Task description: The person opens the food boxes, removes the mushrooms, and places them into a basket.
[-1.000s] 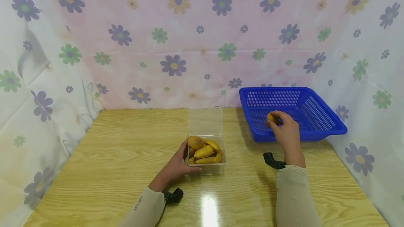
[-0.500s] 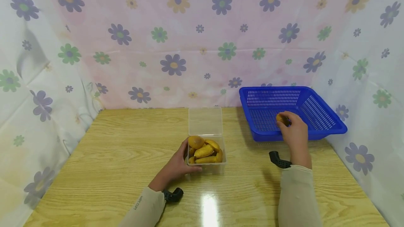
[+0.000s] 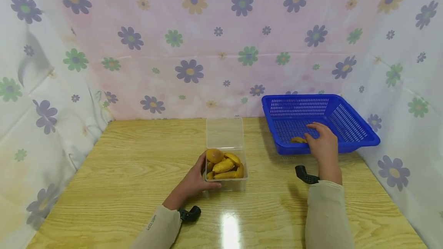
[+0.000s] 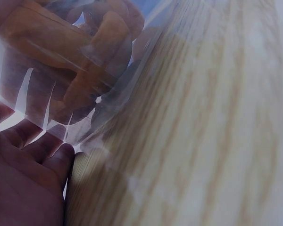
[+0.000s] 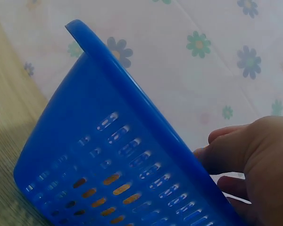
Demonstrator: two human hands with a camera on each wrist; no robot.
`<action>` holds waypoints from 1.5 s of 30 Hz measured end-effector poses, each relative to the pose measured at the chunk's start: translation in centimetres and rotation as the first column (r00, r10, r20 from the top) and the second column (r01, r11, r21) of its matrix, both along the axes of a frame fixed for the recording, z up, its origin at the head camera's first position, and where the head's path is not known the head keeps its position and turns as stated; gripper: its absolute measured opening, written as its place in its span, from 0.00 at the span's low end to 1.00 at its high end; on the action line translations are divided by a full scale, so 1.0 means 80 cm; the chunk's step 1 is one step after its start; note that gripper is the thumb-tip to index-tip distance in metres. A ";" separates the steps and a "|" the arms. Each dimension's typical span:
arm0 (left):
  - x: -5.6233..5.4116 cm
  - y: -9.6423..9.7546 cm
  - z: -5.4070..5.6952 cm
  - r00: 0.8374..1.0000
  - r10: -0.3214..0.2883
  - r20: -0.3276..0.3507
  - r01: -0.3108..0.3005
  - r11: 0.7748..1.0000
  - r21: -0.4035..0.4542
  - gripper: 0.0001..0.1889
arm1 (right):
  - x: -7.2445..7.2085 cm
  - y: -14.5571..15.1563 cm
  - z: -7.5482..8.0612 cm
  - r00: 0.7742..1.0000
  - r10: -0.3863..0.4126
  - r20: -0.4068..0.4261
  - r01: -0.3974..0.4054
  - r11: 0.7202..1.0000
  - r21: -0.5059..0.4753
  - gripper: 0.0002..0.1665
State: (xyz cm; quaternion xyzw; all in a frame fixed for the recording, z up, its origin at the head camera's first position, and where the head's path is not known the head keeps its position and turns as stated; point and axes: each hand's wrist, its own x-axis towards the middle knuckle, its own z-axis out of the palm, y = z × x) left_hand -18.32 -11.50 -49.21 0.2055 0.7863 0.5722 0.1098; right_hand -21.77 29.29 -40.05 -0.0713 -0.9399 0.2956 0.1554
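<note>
My left hand (image 3: 195,181) grips a clear plastic box (image 3: 226,185) by its left side, thumb along the front. Inside the box lie several yellow banana-like pieces (image 3: 224,166) and a rounder orange-yellow fruit (image 3: 215,156); the left wrist view shows them through the clear wall (image 4: 66,70). Over the near side of a blue slotted basket (image 3: 322,148), my right hand (image 3: 323,143) holds nothing, thumb and fingers apart. Below its fingertips a small yellow-orange fruit piece (image 3: 298,140) lies in the basket, partly hidden by the rim. Its colour shows through the slots in the right wrist view.
The box's clear lid (image 3: 225,133) is flipped back behind it. Both stand on a wood-grain table (image 3: 145,156), the basket at the back right close to the flowered cloth (image 3: 221,49). Cloth also hangs along the left and right sides.
My right hand has moved slightly right and let go of the fruit piece, which has dropped into the basket. My left hand and the box have stayed in place.
</note>
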 end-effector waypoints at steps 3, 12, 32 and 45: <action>0.000 0.000 0.000 1.000 0.002 0.002 -0.002 1.000 -0.005 0.59 | 0.000 -0.001 0.001 1.000 0.002 0.016 -0.002 1.000 -0.005 0.23; -0.001 0.001 0.000 1.000 0.006 0.000 -0.006 1.000 -0.014 0.59 | -0.001 -0.011 0.004 0.999 0.042 0.030 -0.042 0.999 -0.013 0.24; -0.002 0.001 0.000 1.000 0.000 -0.019 0.000 1.000 -0.010 0.59 | -0.004 -0.059 0.013 0.977 0.215 -0.005 -0.215 0.976 -0.020 0.23; -0.001 0.000 -0.002 1.000 -0.003 -0.025 0.003 1.000 -0.011 0.59 | -0.003 -0.104 0.016 0.927 0.372 -0.042 -0.368 0.926 0.084 0.21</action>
